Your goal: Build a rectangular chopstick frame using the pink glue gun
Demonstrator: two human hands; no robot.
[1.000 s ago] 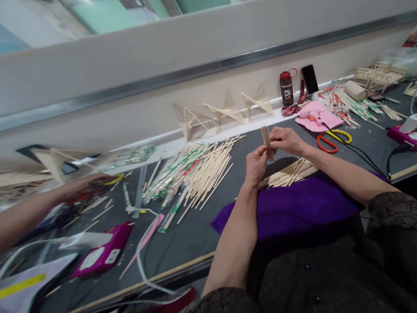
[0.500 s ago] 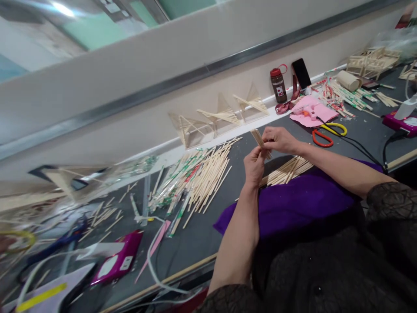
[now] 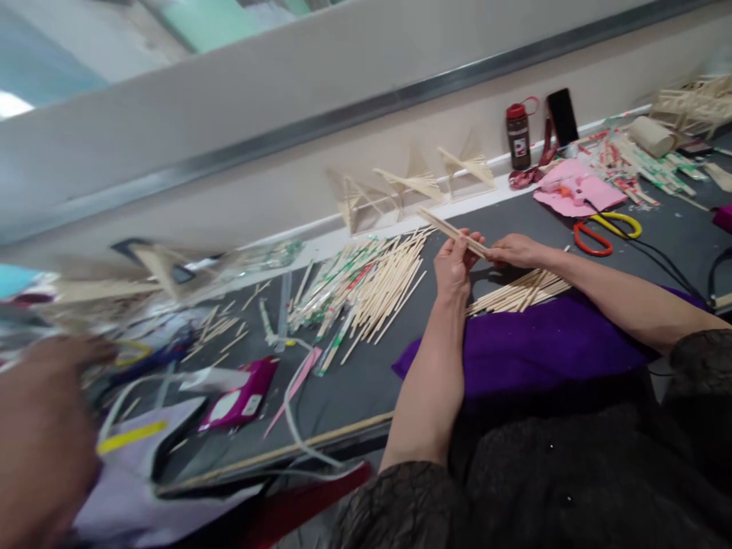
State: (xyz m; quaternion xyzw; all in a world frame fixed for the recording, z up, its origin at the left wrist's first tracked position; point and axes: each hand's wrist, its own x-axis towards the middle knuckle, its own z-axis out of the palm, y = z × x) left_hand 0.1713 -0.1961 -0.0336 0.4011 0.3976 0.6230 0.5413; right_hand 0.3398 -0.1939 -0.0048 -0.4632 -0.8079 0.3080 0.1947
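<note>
On the dark bottle (image 3: 519, 139) with a red cap, which stands against the wall, there is a white label with a dark mark, and the small writing above it cannot be read; the magenta packet (image 3: 247, 398) on the counter (image 3: 348, 389) carries pale patches, also without readable letters. The small bundle of sticks (image 3: 438, 223) is in front of the person, raised over the counter, and slants from upper left down to lower right. The left hand (image 3: 454, 265) is closed around its lower part, thumb and fingers on both sides. The right hand (image 3: 513, 250) is half curled, with its fingertips at the near end of the bundle; whether they pinch it or only touch it, I cannot tell. Both forearms reach forward and come together, with the wrists lightly bent. Just below the right hand, a loose pile of sticks (image 3: 518, 293) lies beside the purple cloth (image 3: 549, 354). To the left of the hands, a larger heap of sticks (image 3: 390, 286) is spread out. At the far left, another person's hand (image 3: 49, 427) is blurred.
</note>
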